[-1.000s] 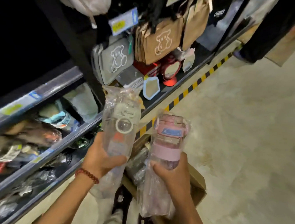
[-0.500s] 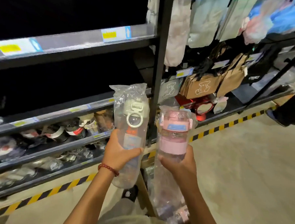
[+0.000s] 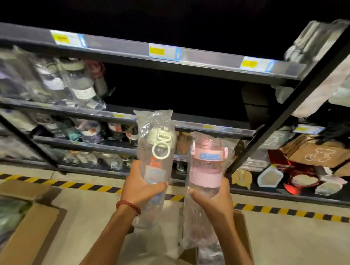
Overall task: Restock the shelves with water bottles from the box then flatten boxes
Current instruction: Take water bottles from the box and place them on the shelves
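My left hand (image 3: 140, 186) grips a clear water bottle with a white lid and ring (image 3: 157, 145), wrapped in a plastic bag. My right hand (image 3: 213, 198) grips a clear bottle with a pink lid and pink band (image 3: 207, 163), also bagged. Both bottles stand upright side by side in front of the dark metal shelves (image 3: 190, 124). The middle shelf behind them is dark and bare on its right part, with bagged bottles (image 3: 72, 83) at its left. A cardboard box (image 3: 242, 231) sits on the floor below my right arm, mostly hidden.
A second open cardboard box (image 3: 31, 226) lies at lower left. Lower shelves hold several bagged items. A black upright post (image 3: 291, 109) separates the section at right with bear-print bags (image 3: 317, 152) and mirrors. Yellow-black tape (image 3: 287, 210) runs along the floor.
The view has swung up and left to face the shelves squarely. Both hands have kept their bottles and raised them toward the middle shelf.
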